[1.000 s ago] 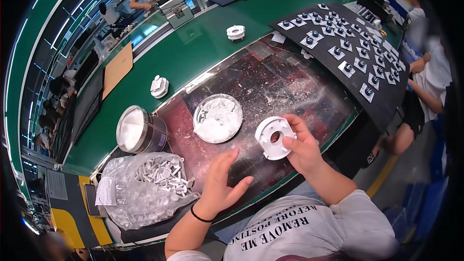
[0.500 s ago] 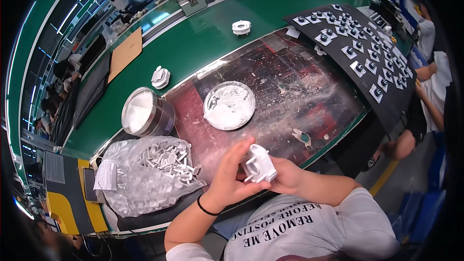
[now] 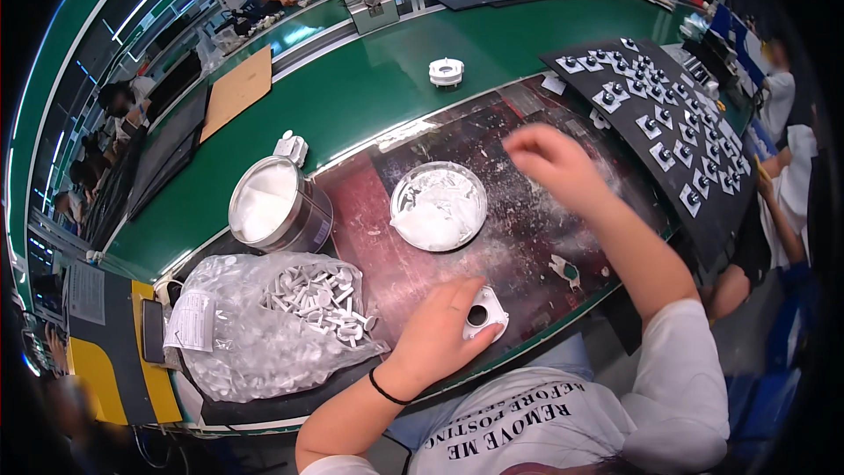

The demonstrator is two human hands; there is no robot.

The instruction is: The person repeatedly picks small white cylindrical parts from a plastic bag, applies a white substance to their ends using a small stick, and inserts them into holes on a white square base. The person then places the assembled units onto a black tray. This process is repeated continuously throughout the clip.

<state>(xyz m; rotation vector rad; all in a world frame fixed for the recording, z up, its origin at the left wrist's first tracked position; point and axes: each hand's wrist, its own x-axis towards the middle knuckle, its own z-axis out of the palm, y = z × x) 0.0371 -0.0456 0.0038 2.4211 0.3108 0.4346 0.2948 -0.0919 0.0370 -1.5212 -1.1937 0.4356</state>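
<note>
Housing: smooth plastic is shown.
Bag: glossy, creased plastic is seen.
Tin: shiny metal is seen.
Worktop: a scuffed surface is shown.

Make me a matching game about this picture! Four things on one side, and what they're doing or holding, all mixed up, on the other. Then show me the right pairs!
Things:
1. The left hand
2. The right hand
3. The round dish
4. The clear bag

Clues:
A. Has lots of loose white pieces in it
B. Is over the dark board, to the right of the dish
C. Has a smooth white blob in it
D. Holds a white part with a round hole

Right pairs: 1-D, 2-B, 3-C, 4-A
</note>
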